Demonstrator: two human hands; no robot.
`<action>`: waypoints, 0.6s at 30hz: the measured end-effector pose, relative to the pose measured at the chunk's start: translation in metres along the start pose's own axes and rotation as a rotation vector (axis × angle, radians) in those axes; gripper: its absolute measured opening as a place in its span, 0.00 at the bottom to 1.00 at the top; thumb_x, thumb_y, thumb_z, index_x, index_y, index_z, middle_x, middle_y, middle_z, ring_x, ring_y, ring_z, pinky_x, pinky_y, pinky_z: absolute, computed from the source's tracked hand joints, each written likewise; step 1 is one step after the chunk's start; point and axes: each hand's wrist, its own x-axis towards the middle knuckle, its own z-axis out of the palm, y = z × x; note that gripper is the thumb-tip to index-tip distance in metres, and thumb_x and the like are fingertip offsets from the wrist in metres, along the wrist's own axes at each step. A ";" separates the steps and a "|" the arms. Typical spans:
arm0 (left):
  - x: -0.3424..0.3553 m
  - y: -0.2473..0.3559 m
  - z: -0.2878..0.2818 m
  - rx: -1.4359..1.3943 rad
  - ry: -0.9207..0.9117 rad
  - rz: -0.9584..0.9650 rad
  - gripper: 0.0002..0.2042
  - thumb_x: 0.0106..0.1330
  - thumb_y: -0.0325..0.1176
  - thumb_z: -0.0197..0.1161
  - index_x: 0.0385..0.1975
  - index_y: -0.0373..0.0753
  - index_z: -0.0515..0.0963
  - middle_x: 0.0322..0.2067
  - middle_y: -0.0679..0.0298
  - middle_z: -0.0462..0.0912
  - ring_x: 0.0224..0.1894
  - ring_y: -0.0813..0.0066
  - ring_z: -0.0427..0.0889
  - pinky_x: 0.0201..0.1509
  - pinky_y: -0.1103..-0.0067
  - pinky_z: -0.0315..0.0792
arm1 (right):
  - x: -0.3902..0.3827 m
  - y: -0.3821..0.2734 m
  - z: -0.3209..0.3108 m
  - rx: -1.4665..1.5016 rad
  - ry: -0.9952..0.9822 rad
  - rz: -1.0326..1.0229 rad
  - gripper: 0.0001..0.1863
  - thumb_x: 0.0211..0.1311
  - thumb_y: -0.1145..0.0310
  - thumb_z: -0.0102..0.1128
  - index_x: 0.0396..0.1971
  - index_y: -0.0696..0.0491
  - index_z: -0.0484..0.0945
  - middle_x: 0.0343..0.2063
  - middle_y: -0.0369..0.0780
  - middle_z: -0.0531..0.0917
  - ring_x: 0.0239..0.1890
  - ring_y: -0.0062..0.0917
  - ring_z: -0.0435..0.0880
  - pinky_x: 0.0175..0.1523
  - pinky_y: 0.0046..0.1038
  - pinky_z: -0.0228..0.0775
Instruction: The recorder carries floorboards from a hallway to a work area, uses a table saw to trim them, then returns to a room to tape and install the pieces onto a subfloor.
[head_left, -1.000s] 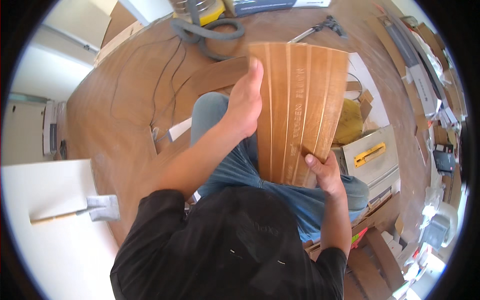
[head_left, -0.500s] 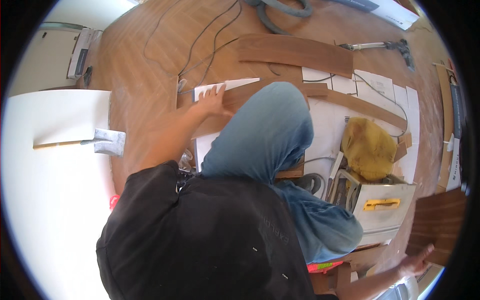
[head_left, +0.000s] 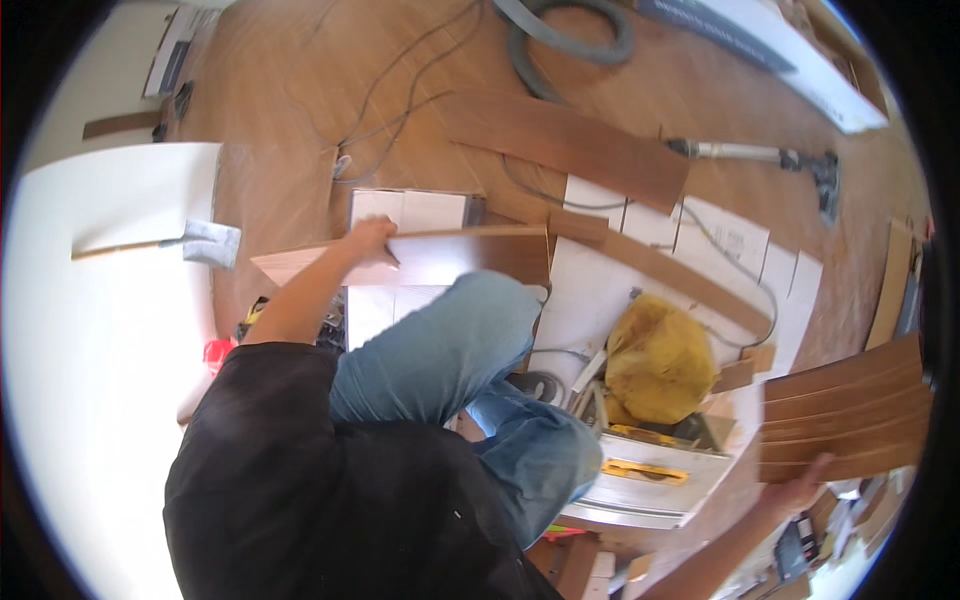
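My left hand [head_left: 372, 240] grips the upper edge of a brown wood floor plank [head_left: 470, 258], fingers curled over it. Tilted up, this plank spans the space in front of my bent knee, above white panels or boxes [head_left: 415, 208]. On the far right, my right hand [head_left: 797, 490] holds a second wood plank [head_left: 845, 410] by its near edge, thumb on its face. That plank is broad, with light streaks of grain, and its far end runs into the dark rim of the picture.
Beside my legs stands a pale toolbox [head_left: 640, 490] topped by a dusty yellow bag [head_left: 660, 360]. Ahead lie a loose plank [head_left: 570, 145], a vacuum floor head [head_left: 828, 185], a grey hose [head_left: 620, 45] and cables. A scraper [head_left: 210, 244] rests on the white surface at left.
My left hand has gone from spread fingers to gripping the plank, which is now tilted up. The plank in my right hand has come further into view, and the whole view has shifted.
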 end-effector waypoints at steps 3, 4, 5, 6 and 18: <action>-0.026 0.032 -0.004 -0.184 -0.107 -0.051 0.24 0.55 0.52 0.76 0.45 0.45 0.77 0.40 0.51 0.87 0.47 0.46 0.85 0.50 0.58 0.77 | -0.064 -0.056 0.053 -0.242 -0.019 0.141 0.44 0.70 0.52 0.66 0.75 0.57 0.55 0.68 0.50 0.69 0.64 0.40 0.75 0.66 0.44 0.75; -0.046 0.041 -0.027 -0.248 -0.090 -0.073 0.23 0.57 0.50 0.76 0.46 0.45 0.77 0.40 0.52 0.87 0.47 0.46 0.85 0.50 0.58 0.77 | -0.082 -0.074 0.064 -0.251 -0.032 0.166 0.44 0.69 0.53 0.67 0.76 0.56 0.54 0.69 0.49 0.68 0.66 0.40 0.73 0.67 0.46 0.74; -0.069 0.048 -0.056 -0.312 -0.072 -0.102 0.22 0.59 0.48 0.75 0.48 0.46 0.77 0.41 0.52 0.87 0.47 0.46 0.85 0.50 0.59 0.77 | -0.103 -0.101 0.086 -0.239 -0.076 0.193 0.43 0.70 0.52 0.67 0.75 0.56 0.55 0.70 0.49 0.67 0.68 0.40 0.71 0.67 0.45 0.73; -0.094 0.050 -0.090 -0.344 -0.059 -0.117 0.22 0.59 0.48 0.75 0.48 0.46 0.77 0.41 0.52 0.87 0.47 0.46 0.85 0.50 0.59 0.77 | -0.116 -0.126 0.093 -0.257 -0.112 0.237 0.42 0.69 0.53 0.67 0.74 0.56 0.57 0.69 0.48 0.69 0.66 0.40 0.73 0.67 0.43 0.72; -0.472 -0.093 -0.376 -1.085 0.462 -0.364 0.39 0.65 0.45 0.71 0.70 0.29 0.63 0.55 0.40 0.81 0.59 0.46 0.80 0.65 0.63 0.71 | -0.283 -0.503 0.380 0.027 -0.670 0.147 0.30 0.73 0.62 0.62 0.70 0.53 0.66 0.64 0.41 0.76 0.63 0.36 0.77 0.66 0.40 0.73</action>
